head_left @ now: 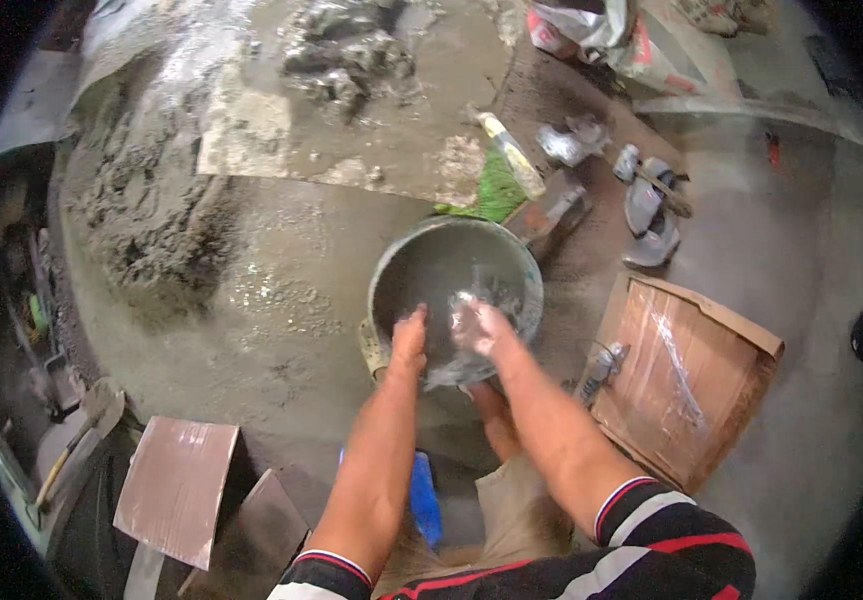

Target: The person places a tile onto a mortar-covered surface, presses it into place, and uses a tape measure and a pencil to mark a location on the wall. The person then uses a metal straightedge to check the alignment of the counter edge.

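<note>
A round bucket (391, 260) of murky grey water stands in the middle of the view. Both hands are inside its rim, my left hand (409, 338) on the near left and my right hand (479, 325) right of it amid a bright, blurred splash. Their fingers are smeared or partly hidden, so I cannot make out whether they hold anything. My bare foot shows below the bucket, near a blue object (425, 500).
Wet mortar (346, 65) lies on a board, with a sand heap (151, 230) at left. Cardboard (681, 380), grey sandals (648, 225), a green-and-white object (491, 175) and bags (641, 50) lie rightward and behind. Cardboard pieces (176, 480) and a shovel (101, 410) are lower left.
</note>
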The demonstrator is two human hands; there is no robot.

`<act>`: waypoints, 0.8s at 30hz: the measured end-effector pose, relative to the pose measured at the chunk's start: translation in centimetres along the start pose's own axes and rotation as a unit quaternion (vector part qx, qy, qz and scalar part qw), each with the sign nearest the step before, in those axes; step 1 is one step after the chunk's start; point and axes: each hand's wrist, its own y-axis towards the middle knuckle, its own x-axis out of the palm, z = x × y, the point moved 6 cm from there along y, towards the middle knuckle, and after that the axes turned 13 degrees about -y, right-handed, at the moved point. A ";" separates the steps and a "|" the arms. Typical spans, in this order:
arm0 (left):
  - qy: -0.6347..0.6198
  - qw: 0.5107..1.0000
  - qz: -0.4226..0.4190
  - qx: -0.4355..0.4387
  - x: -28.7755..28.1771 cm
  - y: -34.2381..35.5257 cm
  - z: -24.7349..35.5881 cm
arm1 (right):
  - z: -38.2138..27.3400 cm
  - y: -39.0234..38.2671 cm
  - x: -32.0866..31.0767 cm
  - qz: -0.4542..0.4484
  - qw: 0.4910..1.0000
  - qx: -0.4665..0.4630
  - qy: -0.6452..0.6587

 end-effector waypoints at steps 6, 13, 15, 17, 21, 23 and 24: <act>-0.083 0.992 -0.026 0.086 -5.8 1.1 4.0 | 2.1 -9.9 16.5 0.222 0.803 -0.374 -0.407; 0.239 0.861 -0.089 0.441 8.4 -11.8 4.3 | -3.7 -10.5 12.3 0.331 0.596 -0.336 -0.650; 0.115 0.968 -0.120 0.189 5.9 -8.2 4.5 | -2.2 -9.0 13.3 0.225 0.492 -0.227 -0.810; -0.043 0.999 -0.003 -0.015 2.8 -5.9 4.4 | 0.1 -10.5 14.0 0.191 0.520 -0.288 -0.781; -0.035 0.999 -0.011 0.008 -2.3 -0.6 6.7 | -1.7 -10.8 13.3 0.071 0.537 -0.585 -0.604; -0.030 0.998 -0.055 -0.025 -2.1 -0.7 5.4 | -5.7 -9.5 9.8 0.289 0.571 -0.552 -0.535; -0.035 0.999 -0.016 -0.038 -1.5 -1.3 4.0 | -7.1 -8.2 8.1 0.334 0.544 -0.505 -0.580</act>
